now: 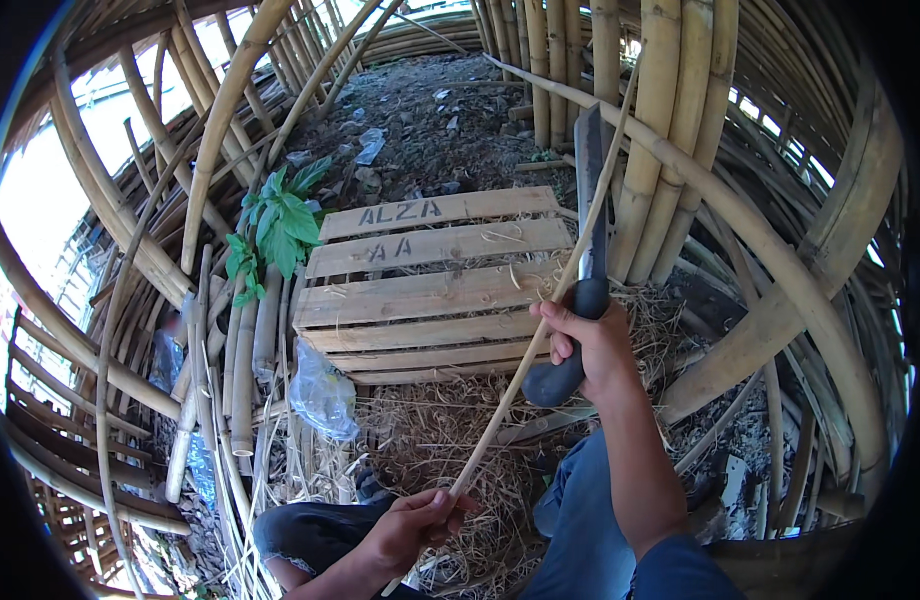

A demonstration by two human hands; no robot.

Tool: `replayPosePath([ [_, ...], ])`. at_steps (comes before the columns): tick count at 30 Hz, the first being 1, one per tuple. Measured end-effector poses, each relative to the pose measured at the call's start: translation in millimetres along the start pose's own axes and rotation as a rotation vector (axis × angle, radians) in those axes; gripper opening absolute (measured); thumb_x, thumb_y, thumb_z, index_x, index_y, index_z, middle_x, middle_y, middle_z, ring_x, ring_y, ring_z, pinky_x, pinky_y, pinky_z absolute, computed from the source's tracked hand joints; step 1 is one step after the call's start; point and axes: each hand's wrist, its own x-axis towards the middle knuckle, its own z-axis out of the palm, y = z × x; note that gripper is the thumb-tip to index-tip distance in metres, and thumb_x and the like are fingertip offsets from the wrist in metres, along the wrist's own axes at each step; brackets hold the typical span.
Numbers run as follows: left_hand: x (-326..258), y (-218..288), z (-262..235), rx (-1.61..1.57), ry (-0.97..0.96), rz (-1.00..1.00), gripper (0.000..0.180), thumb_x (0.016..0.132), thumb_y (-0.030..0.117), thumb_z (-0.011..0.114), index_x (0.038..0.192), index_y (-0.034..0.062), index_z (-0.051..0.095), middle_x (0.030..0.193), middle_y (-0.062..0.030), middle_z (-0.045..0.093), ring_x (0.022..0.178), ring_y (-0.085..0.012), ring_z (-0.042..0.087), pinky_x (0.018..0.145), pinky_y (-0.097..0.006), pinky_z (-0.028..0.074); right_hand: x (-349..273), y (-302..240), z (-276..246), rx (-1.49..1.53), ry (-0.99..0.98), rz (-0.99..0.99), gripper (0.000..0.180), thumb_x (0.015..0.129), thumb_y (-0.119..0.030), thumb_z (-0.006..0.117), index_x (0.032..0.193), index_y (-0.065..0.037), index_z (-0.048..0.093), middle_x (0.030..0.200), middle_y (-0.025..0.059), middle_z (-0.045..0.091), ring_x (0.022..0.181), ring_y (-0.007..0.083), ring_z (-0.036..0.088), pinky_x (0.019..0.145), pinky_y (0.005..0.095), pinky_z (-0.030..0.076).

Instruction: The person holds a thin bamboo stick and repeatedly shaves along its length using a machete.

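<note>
Bamboo everywhere: upright poles (663, 140) stand bunched behind and right of the crate, probably leaned there to keep the floor free. Wooden crate (420, 297), slatted face to us, sits mid-floor; that's my reference. Pale shavings (420, 450) lie thick at its near side, likely where the trimming waste drops. Person's legs in blue jeans (580, 500) are bent, near side of the crate, so the work stays close to the body. Thin bamboo strip (498, 412), the piece being worked, slants from the near side of the crate up past its right edge. Big blade (587, 150) points away past the crate's right edge, strip crossing over it; looks set so the edge meets the strip lengthwise. Leafy plant (285, 225) grows by the crate's left far corner. Clear plastic bag (322, 395) slumps at its left near corner, by the look just litter. Right hand (598, 345), off the crate's right near corner, is clenched round the black handle, thumb across to the strip, presumably to steady it. Left hand (415, 532), nearer us than the crate, pinches the strip's lower part, probably to control its angle.
</note>
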Motion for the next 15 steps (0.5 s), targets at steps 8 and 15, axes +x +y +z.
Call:
replayPosePath([
  [8, 7, 0, 10, -0.090, 0.028, 0.152, 0.030, 0.098, 0.024, 0.047, 0.109, -0.0026, 0.057, 0.076, -0.0037, 0.050, 0.061, -0.0104, 0.038, 0.058, -0.025, 0.033, 2, 7, 3, 0.055, 0.101, 0.029, 0.024, 0.086, -0.018, 0.069, 0.088, -0.001, 0.052, 0.079, 0.0164, 0.065, 0.044, 0.0114, 0.050, 0.041, 0.0265, 0.042],
  [15, 7, 6, 8, -0.117, -0.010, 0.395, 0.032, 0.099, 0.019, 0.046, 0.123, -0.0006, 0.053, 0.083, -0.0019, 0.054, 0.066, -0.0090, 0.041, 0.059, -0.024, 0.034, 0, 27, -7, -0.034, 0.049, -0.248, 0.022, 0.090, -0.014, 0.062, 0.099, 0.001, 0.048, 0.082, 0.0134, 0.062, 0.053, 0.0133, 0.057, 0.045, 0.0272, 0.047],
])
